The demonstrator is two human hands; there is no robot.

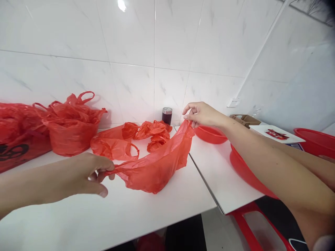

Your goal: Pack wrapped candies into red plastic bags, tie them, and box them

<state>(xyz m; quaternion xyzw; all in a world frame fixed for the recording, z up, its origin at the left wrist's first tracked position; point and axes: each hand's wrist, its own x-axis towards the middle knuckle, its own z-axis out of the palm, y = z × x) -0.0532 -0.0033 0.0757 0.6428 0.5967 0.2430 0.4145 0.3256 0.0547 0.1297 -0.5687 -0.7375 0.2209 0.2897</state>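
Note:
A thin red plastic bag (154,170) is stretched between my two hands above the white table. My left hand (91,174) grips one gathered end between its fingers, with the thumb held apart below. At the other end, my right hand (197,114) pinches the bag's upper corner, higher and farther from me. The bag sags in the middle, close to the tabletop. Behind it lie another flattened red bag (110,143) with a loop handle and some crumpled red bags (157,132).
Left, a full red bag (73,132) stands beside a larger red bag (15,139) with black print. A dark metal-topped cup (166,115) is by the wall. Right, red basins (243,167), a cardboard box (246,120) and a red stool (243,223). Another person's arm (300,157) shows.

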